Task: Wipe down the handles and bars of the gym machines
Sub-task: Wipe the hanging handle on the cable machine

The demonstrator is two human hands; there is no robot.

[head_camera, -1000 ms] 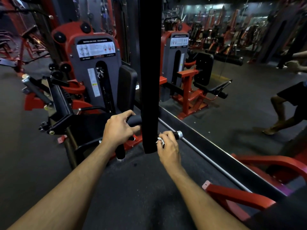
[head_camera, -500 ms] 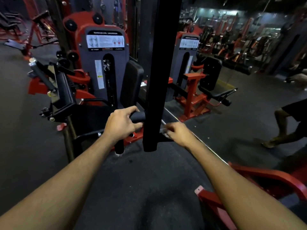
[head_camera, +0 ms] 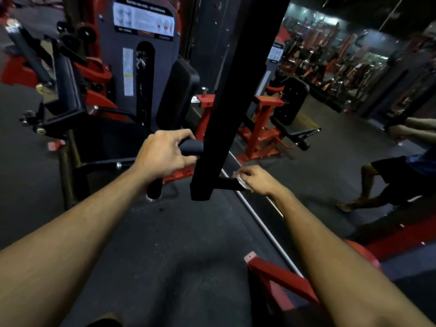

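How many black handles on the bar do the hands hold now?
2. The left hand grips the left handle; the right hand holds a cloth on the right handle. Others may be hidden.

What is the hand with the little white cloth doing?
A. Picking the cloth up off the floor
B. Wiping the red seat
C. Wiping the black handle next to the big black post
C: the right hand pinches the white cloth against the black handle that sticks out beside the black post.

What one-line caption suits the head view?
Left hand grips one handle; right hand wipes the other with a cloth.
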